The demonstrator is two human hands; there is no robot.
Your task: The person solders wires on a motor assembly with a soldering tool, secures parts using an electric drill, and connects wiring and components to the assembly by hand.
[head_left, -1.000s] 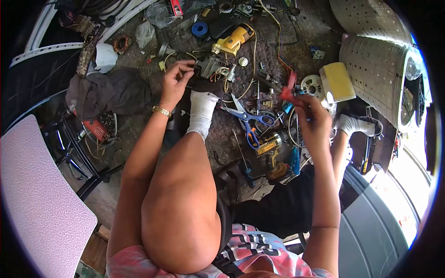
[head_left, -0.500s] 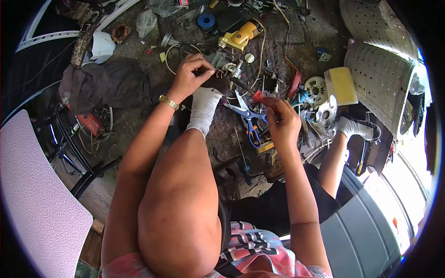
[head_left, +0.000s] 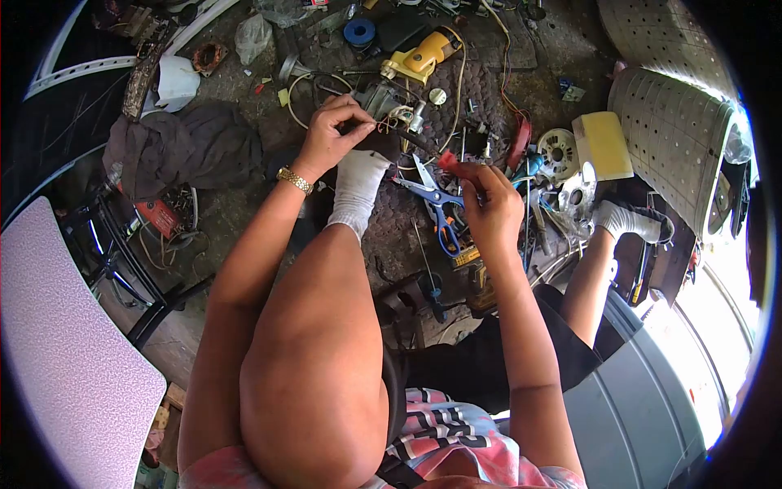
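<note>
My left hand (head_left: 336, 134) pinches the end of a thin copper-coloured wire (head_left: 381, 127) beside a grey metal motor part (head_left: 380, 101). In my right hand (head_left: 494, 202) is a small red object (head_left: 453, 164), pinched between thumb and fingers; its exact shape is hard to tell. Blue-handled scissors (head_left: 441, 213) lie open on the floor between my foot and my right hand. Above the motor part rests a yellow tool housing (head_left: 423, 55). A yellow drill (head_left: 479, 277) is partly hidden behind my right wrist.
A blue tape roll (head_left: 358, 33) lies at the top. To the right are a yellow block (head_left: 602, 146), a round metal plate (head_left: 558, 153) and perforated curved panels (head_left: 664, 134). A dark cloth (head_left: 191, 149) is at the left, and a screwdriver (head_left: 435, 290) lies near my knee.
My right hand has moved left with the red object, towards the motor part. My left hand has shifted right and slightly down to the wires. The view has shifted a little.
</note>
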